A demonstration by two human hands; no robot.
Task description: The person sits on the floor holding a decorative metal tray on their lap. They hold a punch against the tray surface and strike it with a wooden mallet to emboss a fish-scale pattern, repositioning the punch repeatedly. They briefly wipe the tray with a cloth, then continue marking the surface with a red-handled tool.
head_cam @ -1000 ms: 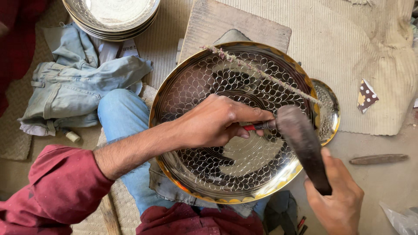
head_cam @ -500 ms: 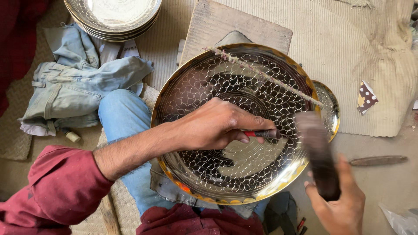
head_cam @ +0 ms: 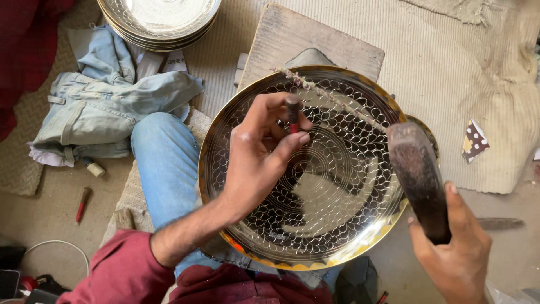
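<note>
Two hands, left hand (head_cam: 256, 163) pinching chisel (head_cam: 292, 112), right hand (head_cam: 458, 253) gripping mallet (head_cam: 416, 174)

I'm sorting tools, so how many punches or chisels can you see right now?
3: one punch upright in the left hand over the engraved plate, a red-handled one on the floor at left, a dark one on the floor at right. Others may be hidden.

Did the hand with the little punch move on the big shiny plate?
Yes. The left hand with the punch swung from the plate's right side up toward its upper middle, near the string across the rim.
</note>
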